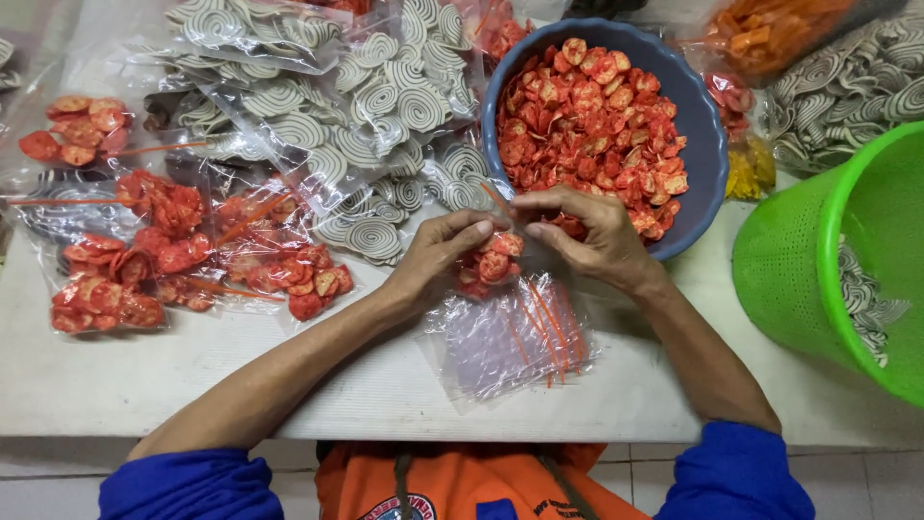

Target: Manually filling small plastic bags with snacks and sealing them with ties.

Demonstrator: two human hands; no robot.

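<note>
My left hand (438, 255) and my right hand (587, 236) meet over a small clear plastic bag of red crackers (489, 264), both gripping it at its top. A thin orange tie strip (497, 200) sticks up between my fingers. Just behind my hands stands a blue bowl (707, 144) heaped with loose red crackers (587, 116). Under my hands lies a pile of empty clear bags with orange strips (515, 337) on the white table (192, 376).
Filled bags of red crackers (183, 255) lie at the left. Bags of grey spiral crackers (356, 106) cover the back. A green perforated basket (847, 260) with spiral crackers stands at the right. Orange snacks in a bag (770, 29) sit at the back right.
</note>
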